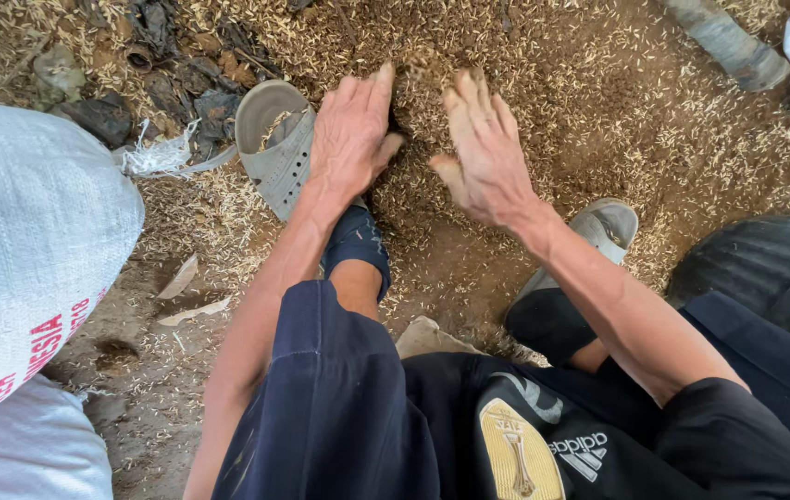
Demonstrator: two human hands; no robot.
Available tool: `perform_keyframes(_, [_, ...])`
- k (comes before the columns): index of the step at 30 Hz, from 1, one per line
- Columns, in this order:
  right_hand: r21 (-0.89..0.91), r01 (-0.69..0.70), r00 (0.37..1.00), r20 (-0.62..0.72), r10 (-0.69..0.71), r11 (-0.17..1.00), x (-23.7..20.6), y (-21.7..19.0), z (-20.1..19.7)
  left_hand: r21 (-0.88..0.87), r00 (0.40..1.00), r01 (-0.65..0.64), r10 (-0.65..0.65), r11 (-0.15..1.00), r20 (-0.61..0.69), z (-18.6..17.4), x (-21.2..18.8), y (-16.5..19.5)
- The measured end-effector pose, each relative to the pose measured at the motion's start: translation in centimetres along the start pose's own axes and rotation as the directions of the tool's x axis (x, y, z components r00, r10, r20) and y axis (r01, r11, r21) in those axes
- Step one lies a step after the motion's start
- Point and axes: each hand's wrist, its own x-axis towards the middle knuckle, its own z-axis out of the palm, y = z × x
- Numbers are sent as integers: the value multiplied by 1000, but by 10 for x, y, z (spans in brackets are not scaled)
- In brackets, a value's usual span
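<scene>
We squat low and look down at our two hands; the left hand (350, 130) and the right hand (483, 153) are both spread flat and open, palms turned in toward each other, and they grip nothing at all; between them sits a little heap of rice grains (420, 88), and our fingertips push into it from both sides; the heap lies straight ahead of us, right in the gap between the hands, and it runs a bit away from us, up toward the top of the view; both hands look about as near to it, the left one maybe a touch closer; more grain is scattered all over the dirt ground (149, 389); our grey sandal (274, 148) is just beside the left hand; a big white sack (29, 250) stands off to the left, well apart from the heap.
</scene>
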Motion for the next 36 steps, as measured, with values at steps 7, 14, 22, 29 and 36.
perform_keyframes(7, [-131, 84, 966, 255, -48, 988, 8, 5, 34, 121, 982, 59, -36, 991, -187, -3, -18, 5])
perform_keyframes(14, [-108, 62, 957, 290, -28, 992, 18, 4, 10, -17, 975, 62, -64, 998, -214, -8, -18, 0])
perform_keyframes(22, [-94, 318, 932, 212, -293, 943, 78, -4, 10, -117, 952, 145, -170, 982, -254, -5, -20, -4])
perform_keyframes(29, [-180, 264, 938, 276, -209, 948, 96, -12, 18, -78, 890, 181, -197, 980, -411, -7, -19, -2])
perform_keyframes(36, [177, -16, 994, 106, -3, 984, 95, 21, -28, -25, 909, 165, -162, 986, -385, -8, -17, -5])
